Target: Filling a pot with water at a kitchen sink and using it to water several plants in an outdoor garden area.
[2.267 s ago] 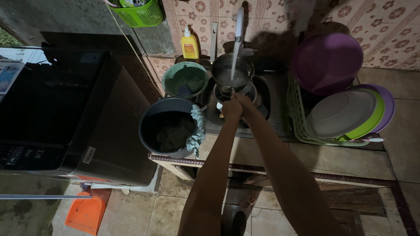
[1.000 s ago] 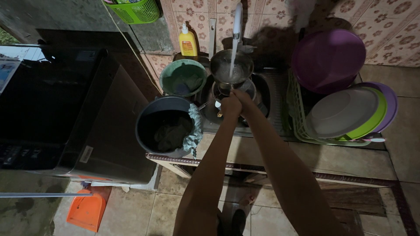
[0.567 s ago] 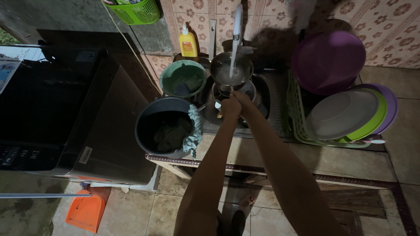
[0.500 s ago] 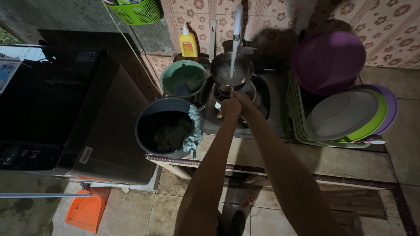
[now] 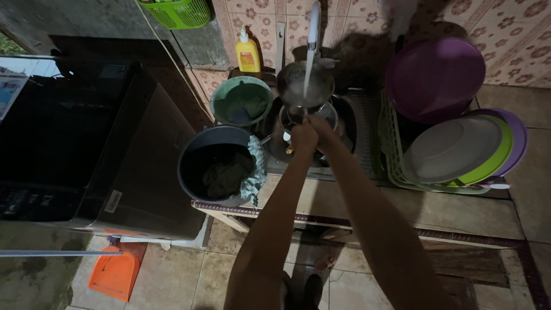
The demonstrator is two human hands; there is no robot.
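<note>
My two hands meet over the sink (image 5: 350, 123), left hand (image 5: 303, 136) and right hand (image 5: 322, 127) closed together on something small I cannot make out. Just beyond them a metal pot (image 5: 305, 86) takes water from the tap (image 5: 313, 26). Left of my grip stands a green bucket (image 5: 241, 102) holding a cloth; nearer, a dark bucket (image 5: 215, 166) with wet rags. Right, plates (image 5: 459, 150) lean in a rack (image 5: 390, 143).

Floral tiled wall (image 5: 516, 34) is rising behind the counter (image 5: 459, 209). Beige floor tiles (image 5: 178, 275) are lying below it, dimly lit.
</note>
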